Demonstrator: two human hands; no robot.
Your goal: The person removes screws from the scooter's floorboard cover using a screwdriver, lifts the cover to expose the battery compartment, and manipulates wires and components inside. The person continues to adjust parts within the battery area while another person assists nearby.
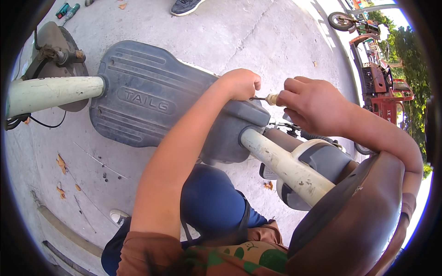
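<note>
My right hand [313,106] is closed around the pale yellowish handle of a screwdriver [272,99]. Its thin dark shaft points left, with the tip beside the fingers of my left hand [241,84]. That left hand is curled over the edge of the raised end of a grey plastic scooter footboard [147,119]; whatever its fingertips grip is hidden. Below both hands, a scuffed cream frame tube [285,165] runs from the footboard toward the brown seat [354,207], which my right arm reaches around.
The wheel [69,50] and a cream front tube [55,92] lie at the left. A green power tool [69,13] and a dark shoe [186,6] are at the far side. Small dark bits [105,175] and dry leaves dot the concrete. A red cargo vehicle [384,92] stands far right.
</note>
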